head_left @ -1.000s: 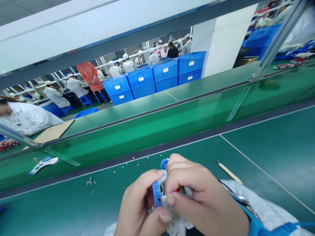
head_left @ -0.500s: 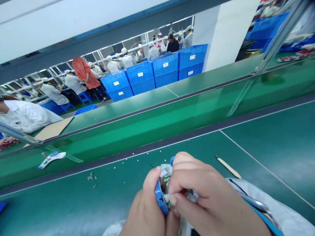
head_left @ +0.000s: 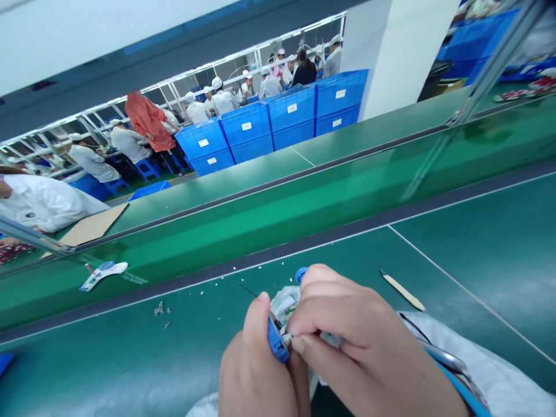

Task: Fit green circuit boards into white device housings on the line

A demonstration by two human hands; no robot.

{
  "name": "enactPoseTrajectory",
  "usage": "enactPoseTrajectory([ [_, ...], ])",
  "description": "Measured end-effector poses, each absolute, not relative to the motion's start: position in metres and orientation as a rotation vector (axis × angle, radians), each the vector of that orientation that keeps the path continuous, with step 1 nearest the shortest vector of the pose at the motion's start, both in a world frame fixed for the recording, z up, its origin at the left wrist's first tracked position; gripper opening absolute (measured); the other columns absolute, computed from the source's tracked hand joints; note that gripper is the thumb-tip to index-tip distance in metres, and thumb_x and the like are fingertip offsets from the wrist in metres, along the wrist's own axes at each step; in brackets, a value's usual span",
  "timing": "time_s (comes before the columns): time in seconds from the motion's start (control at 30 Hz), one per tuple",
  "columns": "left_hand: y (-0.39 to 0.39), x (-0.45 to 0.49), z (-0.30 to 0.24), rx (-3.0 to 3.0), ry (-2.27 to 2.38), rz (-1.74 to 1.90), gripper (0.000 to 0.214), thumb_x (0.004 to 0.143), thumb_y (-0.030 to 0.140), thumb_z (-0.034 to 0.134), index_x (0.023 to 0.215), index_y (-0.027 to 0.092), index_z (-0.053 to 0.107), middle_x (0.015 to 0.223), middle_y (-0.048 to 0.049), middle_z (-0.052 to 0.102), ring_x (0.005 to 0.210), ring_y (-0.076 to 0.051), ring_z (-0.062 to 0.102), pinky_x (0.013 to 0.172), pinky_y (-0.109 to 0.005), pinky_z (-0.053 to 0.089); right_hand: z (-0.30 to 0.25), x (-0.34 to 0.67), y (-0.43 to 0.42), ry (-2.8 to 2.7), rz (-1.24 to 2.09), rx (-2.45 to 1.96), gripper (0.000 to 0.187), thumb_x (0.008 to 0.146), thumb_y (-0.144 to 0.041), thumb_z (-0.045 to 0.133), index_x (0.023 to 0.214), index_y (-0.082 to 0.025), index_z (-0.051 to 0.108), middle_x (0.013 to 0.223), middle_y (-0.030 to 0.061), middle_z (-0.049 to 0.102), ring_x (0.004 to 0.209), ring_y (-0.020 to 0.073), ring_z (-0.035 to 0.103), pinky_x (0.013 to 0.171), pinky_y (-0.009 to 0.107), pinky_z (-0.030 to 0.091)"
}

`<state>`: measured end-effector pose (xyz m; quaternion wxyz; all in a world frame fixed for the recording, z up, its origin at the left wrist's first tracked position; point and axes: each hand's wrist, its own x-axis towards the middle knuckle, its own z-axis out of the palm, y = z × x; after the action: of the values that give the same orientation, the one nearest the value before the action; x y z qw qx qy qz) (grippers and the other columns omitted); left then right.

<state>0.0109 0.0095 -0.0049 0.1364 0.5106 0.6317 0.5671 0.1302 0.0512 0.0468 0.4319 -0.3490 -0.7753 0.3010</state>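
Note:
Both my hands work close together at the bottom middle, over the green bench [head_left: 478, 255]. My left hand [head_left: 256, 370] is closed on a small blue and white device [head_left: 280, 324], its thumb pressed along the blue edge. My right hand [head_left: 369, 353] curls over the same device from the right, fingertips pinched at a small part beside the blue edge. What the fingertips pinch is too small to make out. A thin dark wire pokes out of the device toward the upper left.
A pale stick tool [head_left: 402, 291] lies on the bench to the right. Small white crumbs [head_left: 160, 310] dot the bench at left. A blue and white device [head_left: 103, 273] rides the conveyor belt [head_left: 304, 202]. Blue crates [head_left: 278, 124] and several white-coated workers stand beyond.
My hands have drawn nearer and lower in view, and the device has turned edge-on in them. The blue and white device on the belt has moved to the right.

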Motion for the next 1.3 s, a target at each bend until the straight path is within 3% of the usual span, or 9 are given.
enactPoseTrajectory([
  [0.23,0.01,-0.006,-0.002,1.347,1.581,1.521,0.044,0.061,0.024,0.076,0.103,0.024,0.063,0.082,-0.0063,0.067,0.067,-0.026,0.06,0.061,-0.035,0.045,0.044,0.131,0.051,-1.909,0.77,-0.871,0.027,0.077,-0.007,0.046,0.052,-0.016,0.047,0.052,-0.0005,0.043,0.057,0.0117,0.038,0.053,0.026,0.033],
  [0.43,0.014,-0.009,-0.003,1.232,1.455,1.5,0.027,0.062,0.025,0.074,0.088,0.024,0.066,0.077,-0.0057,0.066,0.067,-0.028,0.062,0.056,-0.035,0.048,0.043,0.129,0.046,-1.913,0.674,-0.935,0.028,0.077,-0.005,0.046,0.052,-0.017,0.049,0.05,-0.001,0.042,0.054,0.0112,0.036,0.05,0.026,0.03],
  [0.57,0.013,-0.012,-0.003,1.205,1.5,1.497,0.034,0.063,0.026,0.075,0.095,0.024,0.063,0.079,-0.0051,0.067,0.07,-0.026,0.063,0.058,-0.033,0.048,0.04,0.124,0.039,-1.882,0.639,-0.97,0.028,0.08,-0.006,0.045,0.054,-0.017,0.051,0.051,-0.0005,0.044,0.057,0.0122,0.038,0.052,0.026,0.03],
  [0.8,0.011,-0.011,-0.007,1.186,1.545,1.464,0.028,0.062,0.036,0.078,0.082,0.025,0.061,0.067,-0.0012,0.063,0.059,-0.022,0.06,0.051,-0.03,0.047,0.041,0.122,0.039,-1.842,0.673,-0.971,0.03,0.082,-0.009,0.044,0.052,-0.017,0.047,0.051,-0.0008,0.041,0.057,0.012,0.038,0.052,0.026,0.031],
  [1.03,0.004,-0.006,-0.008,1.171,1.671,1.465,0.026,0.064,0.034,0.077,0.079,0.025,0.058,0.064,0.0013,0.06,0.057,-0.019,0.059,0.049,-0.028,0.043,0.036,0.124,0.034,-1.854,0.695,-0.942,0.028,0.082,-0.009,0.046,0.057,-0.018,0.054,0.054,0.0003,0.046,0.059,0.0136,0.04,0.056,0.029,0.034],
  [1.17,-0.001,-0.004,-0.005,1.379,1.823,1.364,0.023,0.072,0.037,0.067,0.089,0.026,0.057,0.071,-0.0008,0.064,0.063,-0.021,0.062,0.054,-0.03,0.047,0.036,0.125,0.03,-1.892,0.678,-0.936,0.025,0.083,-0.008,0.046,0.061,-0.019,0.054,0.058,0.0,0.049,0.061,0.0138,0.042,0.06,0.03,0.034],
  [1.3,0.007,-0.006,0.006,1.782,1.974,0.928,0.039,0.08,0.037,0.052,0.115,0.021,0.047,0.085,-0.0071,0.069,0.072,-0.027,0.066,0.062,-0.038,0.048,0.039,0.126,0.042,-1.936,0.638,-0.965,0.023,0.08,-0.007,0.046,0.061,-0.018,0.053,0.058,-0.001,0.047,0.061,0.0131,0.04,0.057,0.028,0.032],
])
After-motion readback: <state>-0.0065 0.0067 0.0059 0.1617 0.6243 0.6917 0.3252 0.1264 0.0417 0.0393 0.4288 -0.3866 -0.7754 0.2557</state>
